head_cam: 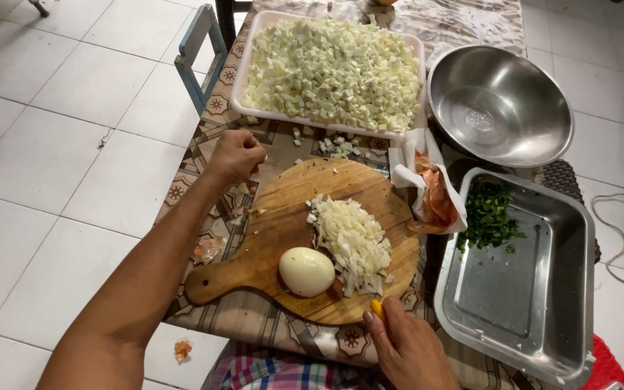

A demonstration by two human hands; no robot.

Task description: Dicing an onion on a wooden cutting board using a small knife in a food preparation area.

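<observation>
One round wooden board (283, 217) at table's near edge, handle toward left. On board: one peeled whole onion (306, 271) near front, one heap of chopped onion (354, 242) touching its right side. Left hand (236, 155) closed in fist at board's far-left rim; contents hidden, cannot tell. Right hand (407, 347) at board's near-right rim, gripping one yellow handle (377, 310), blade not visible. One white tray (254, 43) of diced pieces at far edge. One steel bowl (500, 105) far right. One steel pan (529, 289) near right, one clump of chopped greens (489, 213) in its far corner. One paper with onion skins (431, 191) between board and pan.
</observation>
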